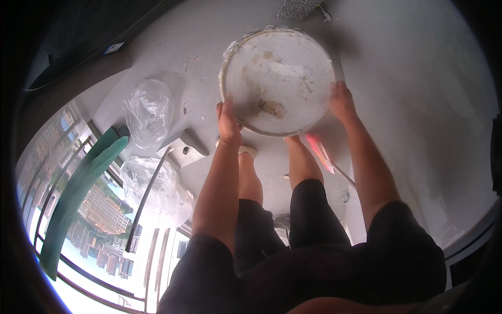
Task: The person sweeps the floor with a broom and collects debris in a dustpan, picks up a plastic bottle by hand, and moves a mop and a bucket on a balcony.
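A large round, pale disc-like object [278,82], with a raised rim and brown and yellowish stains, is held up in front of me above the floor. Whether it is a lid, a tray or the base of a tub cannot be told. White crusty matter clings to its upper left rim. My left hand [229,123] grips its lower left edge, thumb on the near face. On the right edge, my right hand [342,101] is closed around the rim. The far side of the object is hidden, and it covers part of my feet.
Left on the floor are a clear plastic bag [149,114], a second filled bag [155,188] and a long-handled dustpan [186,151]. A pink-headed broom [321,153] lies right of my legs. A grey shaggy item [298,8] is at the top; green sheeting [78,196] hangs by the window railing.
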{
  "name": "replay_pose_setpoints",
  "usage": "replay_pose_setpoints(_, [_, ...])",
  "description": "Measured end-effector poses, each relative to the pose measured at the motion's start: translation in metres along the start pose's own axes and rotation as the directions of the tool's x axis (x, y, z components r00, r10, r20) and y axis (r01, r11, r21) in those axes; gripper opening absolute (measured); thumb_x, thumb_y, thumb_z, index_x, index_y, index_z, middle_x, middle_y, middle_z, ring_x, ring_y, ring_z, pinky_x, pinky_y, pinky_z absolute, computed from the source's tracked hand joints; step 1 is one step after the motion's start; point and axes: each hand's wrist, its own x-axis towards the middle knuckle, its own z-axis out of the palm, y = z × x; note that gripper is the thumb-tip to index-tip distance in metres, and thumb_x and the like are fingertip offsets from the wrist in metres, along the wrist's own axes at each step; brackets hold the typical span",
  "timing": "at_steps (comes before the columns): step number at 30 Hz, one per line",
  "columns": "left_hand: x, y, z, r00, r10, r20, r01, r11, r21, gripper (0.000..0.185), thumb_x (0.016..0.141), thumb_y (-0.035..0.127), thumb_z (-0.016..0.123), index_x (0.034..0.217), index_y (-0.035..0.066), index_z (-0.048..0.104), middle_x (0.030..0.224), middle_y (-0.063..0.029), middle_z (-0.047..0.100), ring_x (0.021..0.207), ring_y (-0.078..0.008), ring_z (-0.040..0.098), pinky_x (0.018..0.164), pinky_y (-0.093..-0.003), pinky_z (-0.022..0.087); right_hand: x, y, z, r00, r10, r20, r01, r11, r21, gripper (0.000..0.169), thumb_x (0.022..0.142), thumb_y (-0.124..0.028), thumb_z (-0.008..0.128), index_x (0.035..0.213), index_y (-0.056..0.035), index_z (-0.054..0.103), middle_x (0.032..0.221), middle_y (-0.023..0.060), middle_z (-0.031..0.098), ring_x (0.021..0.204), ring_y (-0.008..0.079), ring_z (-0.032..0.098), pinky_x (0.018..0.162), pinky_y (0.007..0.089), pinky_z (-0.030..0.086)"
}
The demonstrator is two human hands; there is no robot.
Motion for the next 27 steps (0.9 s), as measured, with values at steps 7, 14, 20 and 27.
replay_pose_setpoints(7, [0.006,-0.018,0.095,0.976,0.126,0.179,-0.166,0.959,0.232,0.073,0.071,0.052,0.064,0.116,-0.001,0.044,0.124,-0.0175,0.04,0.109,-0.0317,0.046,0.091,-0.0364,0.038,0.046,0.112,-0.048,0.984,0.162,0.077,-0.179,0.889,0.421,0.04,0.095,-0.036,0.039,0.106,0.0009,0.049,0.098,0.0131,0.057,0.079,0.0222,0.06,0.062,0.034,0.051])
replay_pose_setpoints(14, [-0.002,-0.029,0.072,0.939,0.258,0.228,-0.309,0.924,0.225,0.099,0.074,0.046,0.065,0.14,-0.003,0.009,0.143,-0.0262,0.02,0.132,-0.0341,0.025,0.107,-0.0334,0.023,-0.006,0.122,-0.073,0.93,0.288,0.23,-0.358,0.852,0.382,0.054,0.09,-0.045,0.046,0.12,-0.001,0.046,0.114,0.0157,0.054,0.097,0.026,0.058,0.081,0.0402,0.048])
replay_pose_setpoints(20, [-0.087,0.016,-0.151,0.676,0.639,0.366,-0.46,-0.023,0.888,0.078,0.074,0.029,0.065,0.137,0.005,0.026,0.135,-0.0225,0.034,0.125,-0.0403,0.033,0.102,-0.0496,0.027,-0.184,0.132,-0.144,0.686,0.55,0.476,0.133,0.549,-0.825,0.057,0.078,-0.043,0.06,0.117,-0.0018,0.052,0.118,0.0137,0.056,0.106,0.0284,0.056,0.087,0.0428,0.045])
replay_pose_setpoints(27, [-0.255,0.148,-0.31,0.824,0.566,-0.036,0.429,-0.582,0.691,0.073,0.074,0.048,0.063,0.134,0.017,0.037,0.138,-0.0124,0.037,0.13,-0.0331,0.03,0.1,-0.0636,0.021,-0.303,0.183,-0.187,0.541,0.835,0.101,-0.036,0.143,-0.989,0.035,0.082,-0.028,0.054,0.112,-0.0107,0.061,0.113,0.0088,0.06,0.106,0.0257,0.056,0.082,0.0422,0.048])
